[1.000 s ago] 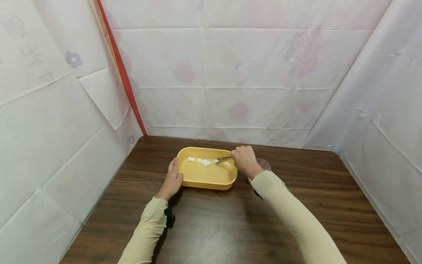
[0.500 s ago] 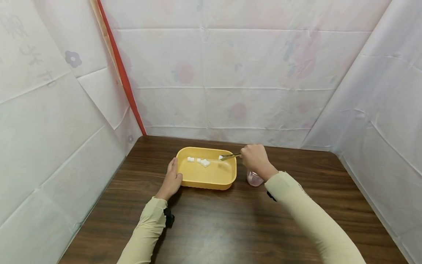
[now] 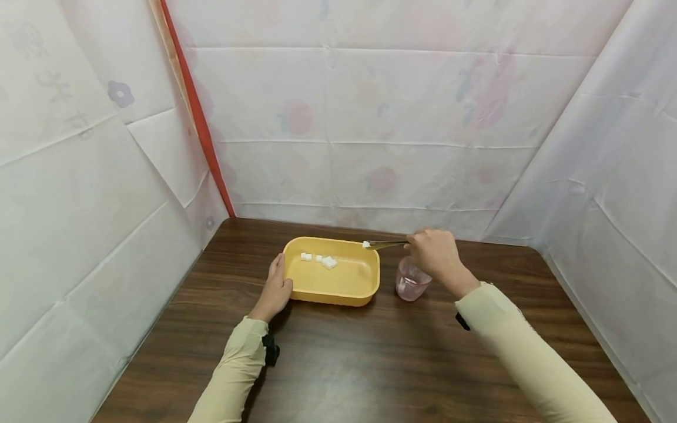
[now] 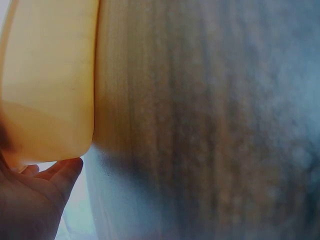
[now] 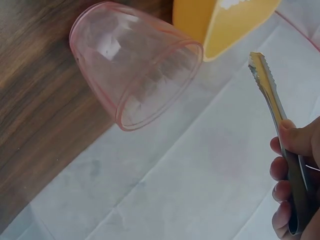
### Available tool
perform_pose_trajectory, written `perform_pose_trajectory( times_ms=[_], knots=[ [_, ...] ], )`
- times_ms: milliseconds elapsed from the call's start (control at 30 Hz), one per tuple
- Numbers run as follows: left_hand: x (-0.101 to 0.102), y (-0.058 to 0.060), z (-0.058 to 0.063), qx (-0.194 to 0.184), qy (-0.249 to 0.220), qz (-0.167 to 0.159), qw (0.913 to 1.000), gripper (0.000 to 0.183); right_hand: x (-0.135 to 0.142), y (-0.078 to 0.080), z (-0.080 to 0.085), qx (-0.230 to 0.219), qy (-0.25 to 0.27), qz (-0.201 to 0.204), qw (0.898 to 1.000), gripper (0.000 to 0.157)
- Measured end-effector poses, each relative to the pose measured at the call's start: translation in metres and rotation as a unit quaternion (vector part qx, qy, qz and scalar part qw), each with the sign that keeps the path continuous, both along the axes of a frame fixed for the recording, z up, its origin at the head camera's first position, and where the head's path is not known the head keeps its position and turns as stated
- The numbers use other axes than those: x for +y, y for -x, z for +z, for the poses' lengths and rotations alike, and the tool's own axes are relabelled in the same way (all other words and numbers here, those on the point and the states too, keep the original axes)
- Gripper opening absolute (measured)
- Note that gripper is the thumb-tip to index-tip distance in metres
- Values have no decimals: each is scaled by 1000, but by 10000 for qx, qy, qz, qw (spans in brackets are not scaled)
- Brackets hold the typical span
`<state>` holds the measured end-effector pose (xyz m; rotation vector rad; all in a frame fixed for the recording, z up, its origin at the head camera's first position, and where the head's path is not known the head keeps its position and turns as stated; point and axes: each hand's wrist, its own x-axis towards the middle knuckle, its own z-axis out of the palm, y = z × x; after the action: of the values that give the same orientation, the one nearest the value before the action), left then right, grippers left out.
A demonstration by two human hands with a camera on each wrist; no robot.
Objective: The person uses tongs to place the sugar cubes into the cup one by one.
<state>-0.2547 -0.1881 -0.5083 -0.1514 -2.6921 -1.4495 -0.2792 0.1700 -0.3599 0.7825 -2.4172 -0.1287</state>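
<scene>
My right hand (image 3: 436, 252) grips metal tongs (image 3: 388, 244) with serrated tips. In the head view a small white cube (image 3: 366, 244) is between their tips, above the right end of a yellow tray (image 3: 333, 299). Several more white cubes (image 3: 329, 262) lie inside the tray in a loose row. My left hand (image 3: 274, 288) rests against the tray's left outer side, thumb near the front corner. The left wrist view shows its fingers touching the tray's end wall (image 4: 50, 100). A clear pink cup (image 3: 409, 285) stands upright right of the tray, partly below my right hand.
Everything stands on a dark wood-grain table (image 3: 338, 352). White printed sheeting (image 3: 344, 117) hangs behind the table and on both sides. A red strip (image 3: 198, 117) runs down the back left corner.
My right hand has moved right and the tongs have risen with the white cube from inside the tray to its right rim. The cup has come into fuller view. My left hand has stayed in place.
</scene>
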Motion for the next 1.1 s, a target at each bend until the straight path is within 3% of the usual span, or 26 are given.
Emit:
perform_pose_trajectory(
  times_ms=[267, 500, 667, 1100],
  knots=[
    [4, 2, 1, 55, 3, 4, 10000, 68, 20, -12, 11, -68, 174, -121, 9998, 28],
    [6, 2, 1, 92, -63, -36, 9999, 67, 46, -24, 15, -34, 297, -224, 9993, 10],
    [6, 3, 1, 50, -64, -40, 10000, 68, 66, -32, 16, 35, 280, -273, 9992, 6],
    [7, 4, 1, -24, -29, -37, 10000, 67, 98, -48, 3, -506, 4, -383, 9980, 6]
  ],
)
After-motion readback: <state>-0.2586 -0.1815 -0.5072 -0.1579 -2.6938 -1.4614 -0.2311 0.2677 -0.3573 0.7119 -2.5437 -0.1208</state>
